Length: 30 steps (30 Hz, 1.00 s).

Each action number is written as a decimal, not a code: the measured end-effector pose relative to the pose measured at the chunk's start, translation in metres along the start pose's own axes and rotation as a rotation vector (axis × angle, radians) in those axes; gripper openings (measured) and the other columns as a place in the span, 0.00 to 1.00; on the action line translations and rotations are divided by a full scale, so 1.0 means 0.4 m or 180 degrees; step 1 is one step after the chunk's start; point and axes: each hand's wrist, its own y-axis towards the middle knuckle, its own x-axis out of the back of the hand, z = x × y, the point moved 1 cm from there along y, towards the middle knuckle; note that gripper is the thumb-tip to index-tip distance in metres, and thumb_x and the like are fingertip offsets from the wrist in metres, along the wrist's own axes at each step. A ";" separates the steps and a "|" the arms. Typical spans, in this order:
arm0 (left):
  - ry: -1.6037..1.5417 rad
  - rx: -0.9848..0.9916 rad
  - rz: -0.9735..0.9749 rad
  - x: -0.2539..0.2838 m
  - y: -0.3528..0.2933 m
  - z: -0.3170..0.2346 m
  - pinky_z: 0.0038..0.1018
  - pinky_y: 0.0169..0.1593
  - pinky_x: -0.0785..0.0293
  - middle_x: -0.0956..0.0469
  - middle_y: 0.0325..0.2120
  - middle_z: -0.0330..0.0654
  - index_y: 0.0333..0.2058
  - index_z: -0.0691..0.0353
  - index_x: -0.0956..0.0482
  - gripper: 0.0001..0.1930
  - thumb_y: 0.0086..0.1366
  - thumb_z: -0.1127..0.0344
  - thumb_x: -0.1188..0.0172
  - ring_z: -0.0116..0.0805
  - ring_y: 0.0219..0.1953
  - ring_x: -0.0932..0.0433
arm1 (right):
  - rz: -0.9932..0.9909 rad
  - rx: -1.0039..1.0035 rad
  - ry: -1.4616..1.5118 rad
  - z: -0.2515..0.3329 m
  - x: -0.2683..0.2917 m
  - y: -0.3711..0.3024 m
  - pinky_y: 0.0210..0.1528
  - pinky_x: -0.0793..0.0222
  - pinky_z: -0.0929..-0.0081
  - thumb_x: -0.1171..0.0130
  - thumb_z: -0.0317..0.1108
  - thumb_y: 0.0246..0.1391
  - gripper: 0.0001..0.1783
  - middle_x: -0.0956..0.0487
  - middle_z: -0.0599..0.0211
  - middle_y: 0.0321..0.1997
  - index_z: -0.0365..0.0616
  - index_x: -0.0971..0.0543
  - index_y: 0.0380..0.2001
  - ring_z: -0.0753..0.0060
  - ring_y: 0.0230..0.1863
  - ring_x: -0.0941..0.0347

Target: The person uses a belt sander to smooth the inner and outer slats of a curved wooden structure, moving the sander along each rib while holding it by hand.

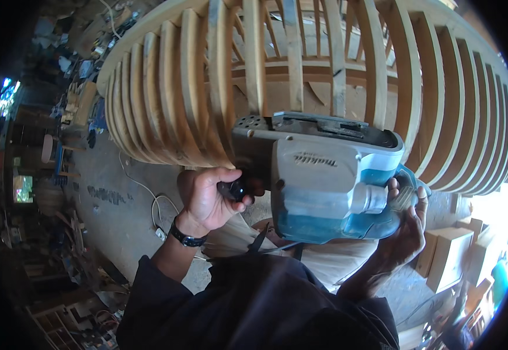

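In front of my body I hold a grey and teal belt sander (315, 201), with its belt side facing the curved wooden slats (222, 76). My left hand (204, 195) is wrapped round the sander's black front knob (232, 189). At the other end, my right hand (413, 230) has its fingers curled about the teal rear handle, beside the silvery dust outlet (371, 198). The slats stand in a bowed row across the far side. From this angle I cannot tell whether the belt touches them, as the sander's body hides its underside.
A pale cord (155, 201) snakes over the grey concrete floor (99, 175) at the left. Light wooden boxes (449, 259) stand to the right. Wood pieces and workshop clutter lie along the far left. My knees are close beneath the sander.
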 end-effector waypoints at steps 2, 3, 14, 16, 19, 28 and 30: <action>-0.0055 0.0019 0.0072 -0.009 0.010 -0.020 0.25 0.25 0.17 0.18 0.33 0.59 0.41 0.74 0.22 0.18 0.68 0.60 0.49 0.43 0.26 0.17 | 0.0654 -0.0013 0.0137 0.013 -0.016 0.015 0.67 0.40 0.45 0.52 0.22 0.53 0.32 0.35 0.25 0.57 0.32 0.43 0.62 0.35 0.67 0.40; -0.0015 -0.0025 0.0149 -0.014 0.020 -0.034 0.25 0.25 0.17 0.19 0.33 0.61 0.42 0.75 0.22 0.19 0.68 0.59 0.50 0.45 0.26 0.17 | 0.0519 -0.0002 -0.0093 0.024 -0.022 0.021 0.70 0.46 0.45 0.49 0.23 0.52 0.33 0.37 0.26 0.59 0.33 0.42 0.62 0.37 0.70 0.44; 0.3180 -0.1194 -0.0589 -0.172 0.082 -0.217 0.17 0.09 0.50 0.22 0.14 0.43 0.31 0.59 0.21 0.35 0.66 0.28 0.57 0.24 0.07 0.32 | 0.1225 0.0551 -0.2506 0.068 -0.155 0.207 0.46 0.28 0.72 0.37 0.25 0.51 0.32 0.26 0.54 0.52 0.36 0.36 0.59 0.64 0.49 0.26; 0.3445 -0.1410 -0.0808 -0.175 0.080 -0.244 0.17 0.08 0.52 0.24 0.12 0.43 0.30 0.59 0.21 0.37 0.65 0.27 0.58 0.22 0.06 0.35 | 0.1306 0.0844 -0.3453 0.071 -0.188 0.244 0.39 0.28 0.72 0.31 0.32 0.52 0.29 0.21 0.61 0.43 0.42 0.30 0.55 0.72 0.39 0.24; 0.3362 -0.1519 -0.1148 -0.185 0.058 -0.279 0.16 0.10 0.50 0.26 0.11 0.40 0.31 0.59 0.21 0.38 0.63 0.24 0.58 0.21 0.08 0.33 | 0.0644 0.1868 -0.5386 0.052 -0.276 0.261 0.34 0.27 0.68 0.28 0.40 0.48 0.22 0.20 0.60 0.32 0.50 0.22 0.47 0.65 0.29 0.22; 0.3692 -0.2411 -0.1386 -0.198 0.113 -0.472 0.14 0.13 0.48 0.29 0.15 0.35 0.57 0.52 0.25 0.31 0.66 0.36 0.53 0.19 0.14 0.29 | 0.1388 0.2721 -0.5013 -0.050 -0.448 0.409 0.41 0.27 0.58 0.34 0.32 0.42 0.14 0.20 0.50 0.35 0.44 0.23 0.35 0.44 0.40 0.22; 0.3655 -0.2485 -0.1521 -0.237 0.129 -0.481 0.14 0.14 0.49 0.28 0.16 0.34 0.55 0.48 0.23 0.27 0.67 0.38 0.53 0.20 0.14 0.30 | 0.1333 0.2650 -0.5017 -0.031 -0.465 0.452 0.41 0.26 0.59 0.33 0.35 0.42 0.15 0.18 0.48 0.33 0.45 0.21 0.36 0.44 0.39 0.21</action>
